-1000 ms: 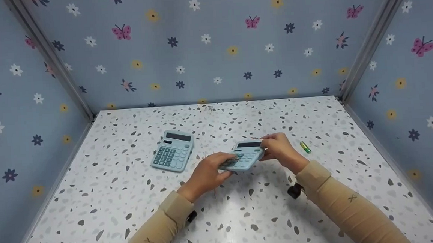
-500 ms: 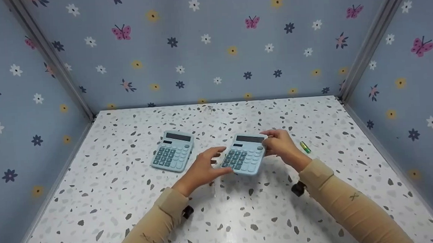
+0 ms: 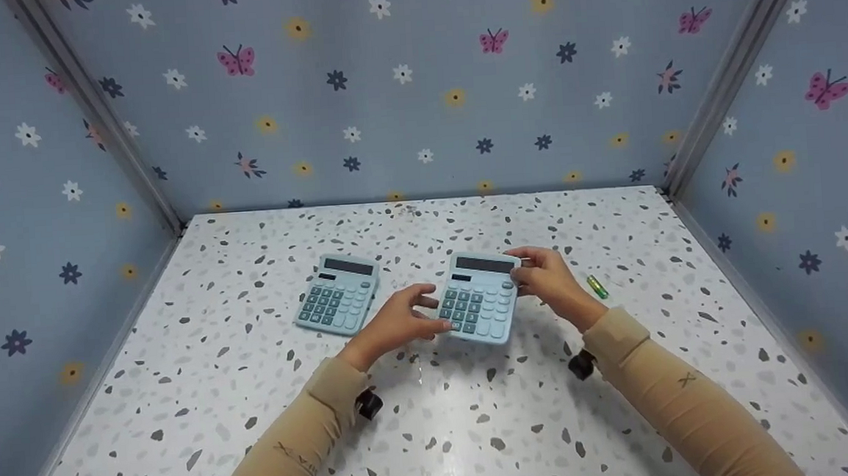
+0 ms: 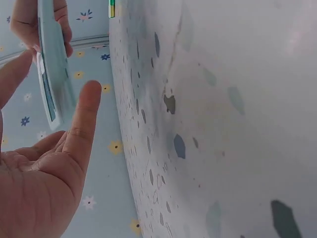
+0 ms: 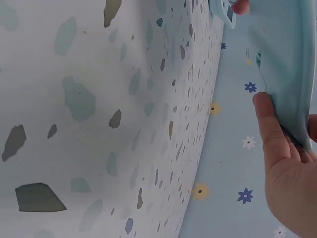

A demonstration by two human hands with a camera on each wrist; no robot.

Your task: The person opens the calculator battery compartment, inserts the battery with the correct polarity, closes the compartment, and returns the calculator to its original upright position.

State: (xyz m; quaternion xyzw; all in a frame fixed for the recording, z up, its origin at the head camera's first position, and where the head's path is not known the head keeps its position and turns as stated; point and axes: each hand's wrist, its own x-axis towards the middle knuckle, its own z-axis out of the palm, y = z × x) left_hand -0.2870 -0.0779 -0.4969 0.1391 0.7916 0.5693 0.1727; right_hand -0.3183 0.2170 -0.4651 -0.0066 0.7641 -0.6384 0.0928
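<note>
A light blue calculator (image 3: 478,297) is held up off the table, keys and dark display facing the head camera. My right hand (image 3: 553,283) grips its upper right edge, thumb on the front; in the right wrist view the fingers (image 5: 270,126) lie against the calculator's back (image 5: 285,54). At the lower left side is my left hand (image 3: 399,318), fingers and thumb spread. Its thumb overlaps the lower left corner in the head view; whether it touches is unclear. The left wrist view shows that hand (image 4: 44,183) with a finger extended beside the calculator (image 4: 52,69).
A second matching calculator (image 3: 338,295) lies on the speckled white table (image 3: 436,443), left of my hands. To the right of my right hand lies a green and yellow battery (image 3: 597,286). Flower-patterned panels (image 3: 414,84) enclose the back and both sides.
My left hand has released the calculator's lower left part and spread its fingers beside it. The calculator, still in my right hand, has tilted so its front faces the head camera more.
</note>
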